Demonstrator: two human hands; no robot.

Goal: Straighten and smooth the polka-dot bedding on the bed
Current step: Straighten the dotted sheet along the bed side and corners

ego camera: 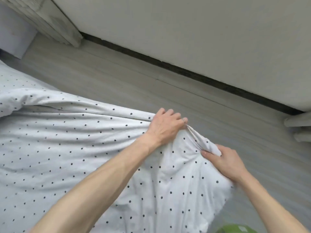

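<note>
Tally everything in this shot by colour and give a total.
White with dark dots: 1, the polka-dot bedding
Grey: 1, the floor
Off-white: 1, the wall
Green: 1, an unidentifiable object
Bare hands: 2, left hand, right hand
Total: 6

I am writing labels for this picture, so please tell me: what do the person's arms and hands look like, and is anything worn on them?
Both forearms are bare, with no sleeves in view. The left hand wears a thin silver-coloured ring on one finger. The right hand shows no ring, watch or glove.
</note>
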